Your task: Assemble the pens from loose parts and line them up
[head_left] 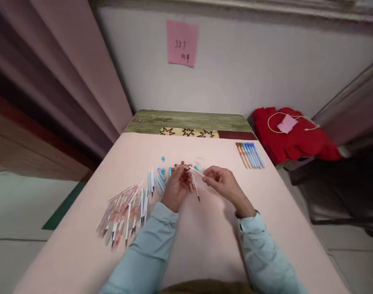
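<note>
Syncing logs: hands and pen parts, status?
Right hand gripping pale pen part; left hand at its end, grip unclear. Pen row at right. Loose parts heaped left.

Apparently a room at home, with a curtain [72, 61] and table [211, 249]

Pen row [250, 156] right of refills [128, 224]

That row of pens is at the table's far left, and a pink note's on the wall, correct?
No, the head view shows the row of pens at the far right of the table; the pink note is on the wall.
</note>
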Demonstrator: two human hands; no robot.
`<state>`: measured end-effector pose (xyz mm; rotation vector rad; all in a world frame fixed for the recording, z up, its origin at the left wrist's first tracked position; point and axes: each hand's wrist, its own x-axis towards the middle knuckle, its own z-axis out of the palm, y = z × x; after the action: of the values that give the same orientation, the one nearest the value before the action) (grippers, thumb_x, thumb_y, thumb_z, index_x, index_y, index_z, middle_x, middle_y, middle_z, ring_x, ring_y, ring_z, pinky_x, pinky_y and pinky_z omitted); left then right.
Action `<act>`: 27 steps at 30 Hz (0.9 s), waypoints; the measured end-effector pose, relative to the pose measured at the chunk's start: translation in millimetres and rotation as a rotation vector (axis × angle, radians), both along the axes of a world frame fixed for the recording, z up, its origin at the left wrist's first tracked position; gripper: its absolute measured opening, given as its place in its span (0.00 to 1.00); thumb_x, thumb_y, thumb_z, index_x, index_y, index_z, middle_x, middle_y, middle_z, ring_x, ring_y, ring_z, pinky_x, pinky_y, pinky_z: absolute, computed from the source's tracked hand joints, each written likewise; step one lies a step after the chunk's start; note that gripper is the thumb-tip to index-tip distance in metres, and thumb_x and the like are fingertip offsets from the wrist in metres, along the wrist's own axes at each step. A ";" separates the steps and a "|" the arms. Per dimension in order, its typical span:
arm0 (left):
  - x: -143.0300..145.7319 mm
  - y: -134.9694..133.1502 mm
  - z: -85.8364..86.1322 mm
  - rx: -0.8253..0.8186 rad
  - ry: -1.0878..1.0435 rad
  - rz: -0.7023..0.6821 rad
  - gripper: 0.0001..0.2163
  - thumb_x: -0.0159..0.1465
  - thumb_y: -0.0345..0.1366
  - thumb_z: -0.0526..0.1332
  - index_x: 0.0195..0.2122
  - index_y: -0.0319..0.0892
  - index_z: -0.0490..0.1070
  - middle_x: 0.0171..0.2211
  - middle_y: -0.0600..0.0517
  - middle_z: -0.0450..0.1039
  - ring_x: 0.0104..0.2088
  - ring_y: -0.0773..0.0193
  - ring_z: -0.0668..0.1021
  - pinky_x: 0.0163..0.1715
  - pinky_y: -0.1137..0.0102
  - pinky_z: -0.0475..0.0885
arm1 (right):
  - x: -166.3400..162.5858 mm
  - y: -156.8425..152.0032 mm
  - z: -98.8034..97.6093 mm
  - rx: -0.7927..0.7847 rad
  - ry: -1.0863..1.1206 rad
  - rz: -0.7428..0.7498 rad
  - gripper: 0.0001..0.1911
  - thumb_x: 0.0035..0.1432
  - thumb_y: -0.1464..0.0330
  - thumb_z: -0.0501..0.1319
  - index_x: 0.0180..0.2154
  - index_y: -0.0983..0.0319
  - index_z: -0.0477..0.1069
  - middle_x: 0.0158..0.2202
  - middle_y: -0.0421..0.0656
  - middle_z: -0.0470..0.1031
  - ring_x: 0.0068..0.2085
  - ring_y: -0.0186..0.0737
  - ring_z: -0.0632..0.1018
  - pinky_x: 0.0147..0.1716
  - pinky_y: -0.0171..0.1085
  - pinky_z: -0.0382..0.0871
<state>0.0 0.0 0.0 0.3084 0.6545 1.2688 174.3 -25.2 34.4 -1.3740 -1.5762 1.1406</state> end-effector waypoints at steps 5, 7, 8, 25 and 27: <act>1.0 -0.7 1.5 0.016 0.065 0.029 0.14 0.54 0.39 0.72 0.35 0.36 0.76 0.29 0.53 0.74 0.26 0.73 0.74 0.23 0.79 0.68 | 1.7 -1.4 4.1 0.043 -0.095 -0.054 0.07 0.55 0.64 0.63 0.32 0.60 0.73 0.21 0.35 0.69 0.22 0.32 0.66 0.21 0.31 0.56; 2.1 -0.9 2.0 0.037 0.094 0.071 0.13 0.53 0.38 0.73 0.35 0.36 0.76 0.31 0.52 0.76 0.26 0.73 0.75 0.24 0.79 0.69 | 2.1 -2.0 5.4 0.052 -0.115 -0.057 0.07 0.55 0.63 0.63 0.32 0.60 0.74 0.22 0.36 0.70 0.22 0.32 0.67 0.22 0.31 0.56; 2.6 -1.1 2.1 0.050 0.110 0.088 0.13 0.53 0.38 0.73 0.35 0.36 0.76 0.33 0.51 0.76 0.27 0.73 0.75 0.24 0.79 0.69 | 2.1 -2.3 5.9 0.050 -0.119 -0.056 0.07 0.55 0.63 0.63 0.32 0.60 0.74 0.22 0.36 0.70 0.22 0.32 0.67 0.22 0.31 0.57; 4.4 -3.0 2.0 0.073 0.150 0.038 0.12 0.52 0.35 0.73 0.35 0.37 0.77 0.30 0.52 0.76 0.25 0.74 0.74 0.24 0.78 0.68 | -15.7 -6.7 12.9 0.285 -0.328 -0.207 0.05 0.55 0.67 0.62 0.34 0.57 0.76 0.27 0.37 0.77 0.27 0.35 0.73 0.29 0.33 0.64; 4.3 -3.0 3.4 0.068 0.135 0.048 0.12 0.51 0.35 0.73 0.35 0.37 0.77 0.30 0.52 0.76 0.24 0.74 0.74 0.23 0.79 0.68 | -19.2 -7.5 11.7 0.324 -0.310 -0.235 0.05 0.54 0.67 0.63 0.35 0.57 0.75 0.30 0.37 0.78 0.29 0.35 0.75 0.31 0.33 0.65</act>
<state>4.3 -3.0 3.4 0.4398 0.7382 1.3265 155.1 -32.7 46.1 -1.5133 -1.6706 0.5225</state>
